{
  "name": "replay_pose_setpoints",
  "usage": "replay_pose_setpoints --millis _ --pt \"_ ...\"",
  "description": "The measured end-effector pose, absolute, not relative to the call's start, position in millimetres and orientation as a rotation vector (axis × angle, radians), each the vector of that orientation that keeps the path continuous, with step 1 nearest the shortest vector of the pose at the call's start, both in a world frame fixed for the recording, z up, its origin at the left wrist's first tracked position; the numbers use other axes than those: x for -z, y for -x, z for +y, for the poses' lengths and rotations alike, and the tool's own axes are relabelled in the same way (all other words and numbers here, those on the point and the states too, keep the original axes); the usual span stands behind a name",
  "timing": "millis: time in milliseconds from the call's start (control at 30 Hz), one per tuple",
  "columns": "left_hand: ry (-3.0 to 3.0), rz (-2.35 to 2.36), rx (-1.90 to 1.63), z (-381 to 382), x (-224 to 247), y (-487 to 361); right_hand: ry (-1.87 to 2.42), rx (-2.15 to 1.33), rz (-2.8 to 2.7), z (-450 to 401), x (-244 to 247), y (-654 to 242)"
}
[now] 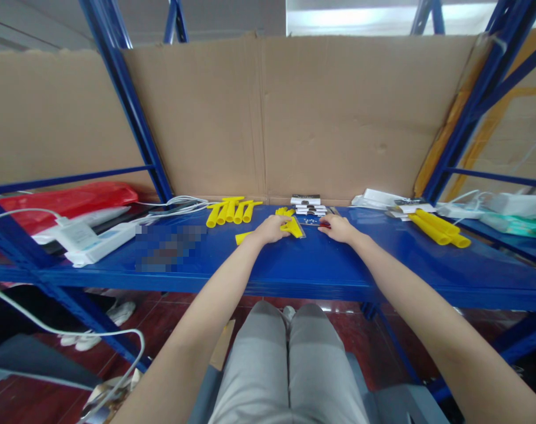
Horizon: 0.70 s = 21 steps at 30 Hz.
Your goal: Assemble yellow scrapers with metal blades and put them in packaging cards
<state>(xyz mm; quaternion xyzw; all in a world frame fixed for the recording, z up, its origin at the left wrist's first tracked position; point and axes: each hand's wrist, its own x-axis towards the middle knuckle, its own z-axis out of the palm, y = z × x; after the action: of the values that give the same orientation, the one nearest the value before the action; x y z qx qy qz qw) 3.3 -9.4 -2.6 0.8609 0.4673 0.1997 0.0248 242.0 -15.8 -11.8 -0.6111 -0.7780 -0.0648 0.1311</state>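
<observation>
My left hand is closed round a yellow tool, whose wide head points right and whose round handle end shows to the left of the wrist. Facing it, my right hand is closed on a screwdriver with a reddish handle; its thin shaft points left at the tool's head. Small shiny pieces lie between the hands on the blue table. Just behind them stands a stack of black-and-white packets.
Several yellow tools lie at the back left, and more yellow handles at the right. A white power strip, cables and a red bag are far left. Cardboard closes the back between blue posts.
</observation>
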Motion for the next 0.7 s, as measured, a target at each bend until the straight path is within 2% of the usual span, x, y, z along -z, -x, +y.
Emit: replay_pose_setpoints --millis 333,700 --pt "-2.66 1.422 -0.603 -12 0 -4 1.73 0.322 -2.293 -4 -2 -223" --pt "-2.639 1.406 -0.625 -13 1 -6 1.947 0.135 -2.189 23 -8 -213"
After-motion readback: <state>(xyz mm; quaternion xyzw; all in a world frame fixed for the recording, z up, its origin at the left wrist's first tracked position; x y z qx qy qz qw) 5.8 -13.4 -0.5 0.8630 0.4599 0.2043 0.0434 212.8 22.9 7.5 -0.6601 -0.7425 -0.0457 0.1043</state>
